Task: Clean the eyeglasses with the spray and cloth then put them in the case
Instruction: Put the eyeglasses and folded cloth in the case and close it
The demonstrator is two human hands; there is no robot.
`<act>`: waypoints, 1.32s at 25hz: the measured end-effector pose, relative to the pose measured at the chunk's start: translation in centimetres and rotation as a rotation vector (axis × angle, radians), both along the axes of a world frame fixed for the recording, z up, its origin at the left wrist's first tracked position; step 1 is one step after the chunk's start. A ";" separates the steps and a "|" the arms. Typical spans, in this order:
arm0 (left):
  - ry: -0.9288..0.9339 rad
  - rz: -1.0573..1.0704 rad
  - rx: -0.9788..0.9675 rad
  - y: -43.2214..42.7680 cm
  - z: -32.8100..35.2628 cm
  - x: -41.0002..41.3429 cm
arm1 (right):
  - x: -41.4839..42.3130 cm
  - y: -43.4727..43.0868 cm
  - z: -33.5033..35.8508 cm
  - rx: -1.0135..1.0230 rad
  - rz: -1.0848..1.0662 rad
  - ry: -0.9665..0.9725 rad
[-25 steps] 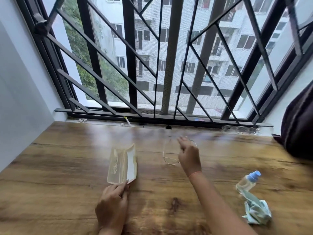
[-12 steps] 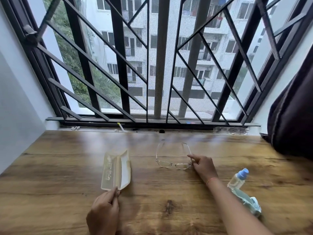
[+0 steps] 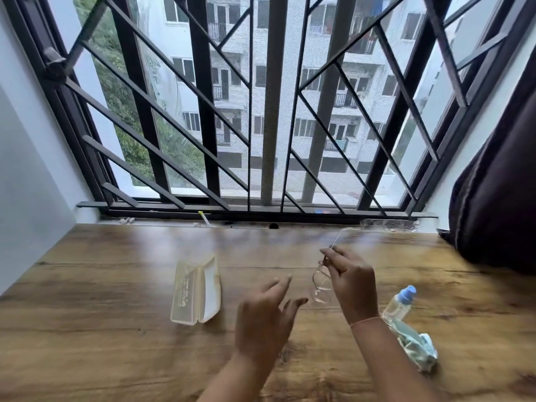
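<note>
My right hand [image 3: 352, 281] now pinches the glasses [image 3: 322, 282] and has lifted them off the table [image 3: 87, 314], my left hand [image 3: 265, 317] has left the open case [image 3: 195, 291], fingers spread, reaching toward the glasses

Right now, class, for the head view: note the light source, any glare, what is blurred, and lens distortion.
Head view: daylight enters through the barred window; pale glare washes the far strip of the wooden table; the left hand and the eyeglasses pinched by the right hand are motion-blurred; the wide lens splays the window's bars outward at the edges.
</note>
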State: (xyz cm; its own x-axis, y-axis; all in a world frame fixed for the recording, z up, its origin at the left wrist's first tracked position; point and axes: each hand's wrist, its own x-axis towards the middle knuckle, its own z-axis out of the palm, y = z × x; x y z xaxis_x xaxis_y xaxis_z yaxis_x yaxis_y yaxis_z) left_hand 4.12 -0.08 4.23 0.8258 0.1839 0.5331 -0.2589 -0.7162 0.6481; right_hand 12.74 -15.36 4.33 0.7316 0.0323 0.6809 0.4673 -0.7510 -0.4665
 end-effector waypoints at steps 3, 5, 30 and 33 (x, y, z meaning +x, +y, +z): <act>0.121 -0.096 0.015 -2.4 2.6 1.5 | -2.3 0.5 1.5 -0.076 0.052 -0.045; 0.134 -0.140 -0.102 -2.7 3.5 1.8 | -3.3 0.2 2.4 -0.076 0.134 -0.068; 0.109 -0.273 -1.280 3.2 1.3 1.1 | -6.1 -1.2 1.5 -0.119 0.206 -0.127; 0.086 -0.273 -1.301 3.3 1.2 1.0 | -6.4 -1.1 1.5 0.000 0.248 -0.085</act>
